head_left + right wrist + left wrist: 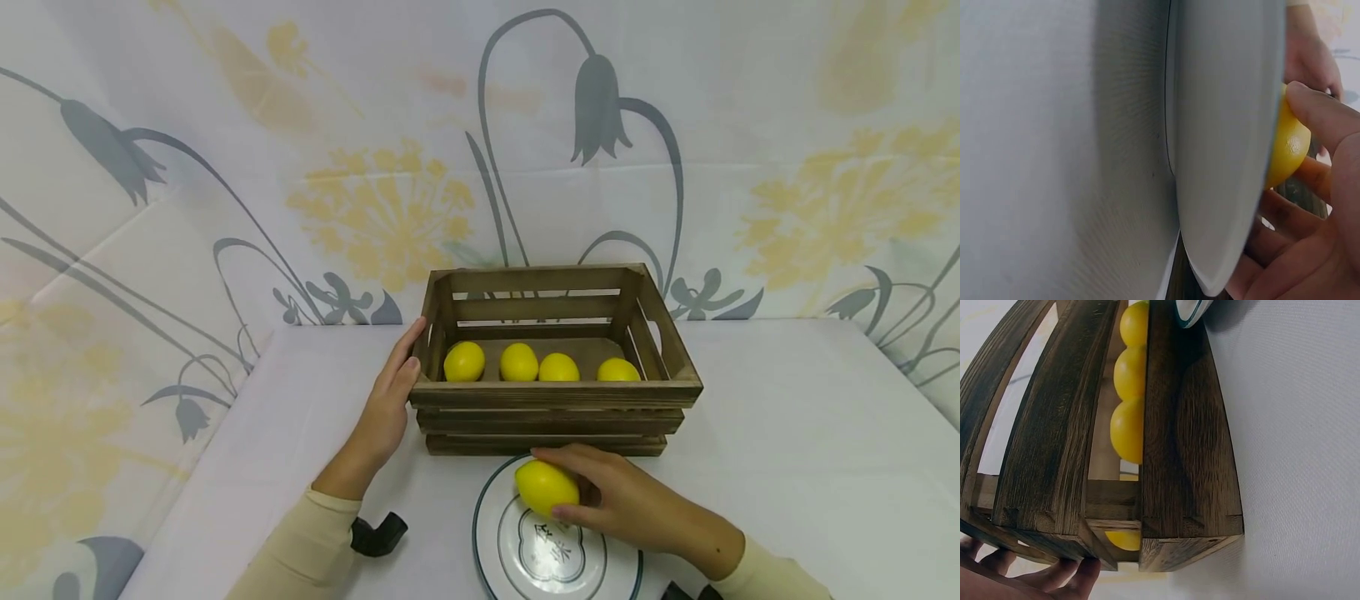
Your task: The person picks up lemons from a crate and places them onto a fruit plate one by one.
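My right hand (626, 500) holds a yellow lemon (546, 488) between thumb and fingers at the far part of a white plate (491, 533) with a dark rim. In the right wrist view, the plate's edge hides the lower side of this lemon (1288, 147), so I cannot tell whether it touches the plate. Just beyond stands a brown slatted wooden crate (551, 421) with several lemons (463, 362) inside. My left hand (382, 417) rests against the crate's left end, and its fingertips (1088, 569) touch the outer slats in the left wrist view.
A white cloth (795, 433) covers the table. Behind it hangs a flowered fabric backdrop (720, 208). Black wrist gear (378, 535) shows under the left sleeve, and more (686, 592) lies near the right wrist at the bottom edge.
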Demonstrator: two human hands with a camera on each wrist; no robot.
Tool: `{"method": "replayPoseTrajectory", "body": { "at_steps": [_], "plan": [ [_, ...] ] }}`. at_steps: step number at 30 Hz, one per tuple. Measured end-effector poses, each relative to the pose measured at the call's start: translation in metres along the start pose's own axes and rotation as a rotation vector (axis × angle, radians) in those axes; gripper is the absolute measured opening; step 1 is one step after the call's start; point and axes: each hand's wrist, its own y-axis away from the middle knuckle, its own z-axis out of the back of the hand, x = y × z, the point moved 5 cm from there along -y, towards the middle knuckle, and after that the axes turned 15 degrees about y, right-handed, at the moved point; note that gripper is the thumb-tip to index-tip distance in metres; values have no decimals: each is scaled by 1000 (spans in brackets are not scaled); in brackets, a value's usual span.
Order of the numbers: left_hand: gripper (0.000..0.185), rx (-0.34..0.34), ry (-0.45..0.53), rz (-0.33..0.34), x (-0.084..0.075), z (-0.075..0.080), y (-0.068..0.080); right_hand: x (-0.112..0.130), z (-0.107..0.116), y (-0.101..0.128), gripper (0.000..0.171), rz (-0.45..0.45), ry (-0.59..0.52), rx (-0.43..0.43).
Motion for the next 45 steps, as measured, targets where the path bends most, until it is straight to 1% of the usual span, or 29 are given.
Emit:
{"method": "replayPoseTrajectory", "body": {
  "at_steps": [4,7,13,17,22,30,36,45],
  "plan": [
    [52,-1,-2,4,0,0,1,1,2,0,59,17,10,-20],
    [52,0,3,1,0,0,0,3,5,1,58,26,47,-37],
    [52,8,13,-6,0,0,-1,7,16,4,58,18,109,-64],
    [53,3,7,3,0,-1,0,8,21,6,57,12,108,-73],
    [53,-2,7,10,-1,-1,1,9,27,7,54,32,114,-103],
    [53,4,15,-1,-1,-2,0,13,34,9,50,45,139,-159],
    [52,7,15,-10,1,-2,-1,19,39,13,46,83,144,-208],
    [52,9,-9,-13,-1,-2,-1,30,45,16,47,155,178,-331]
  ]
}}
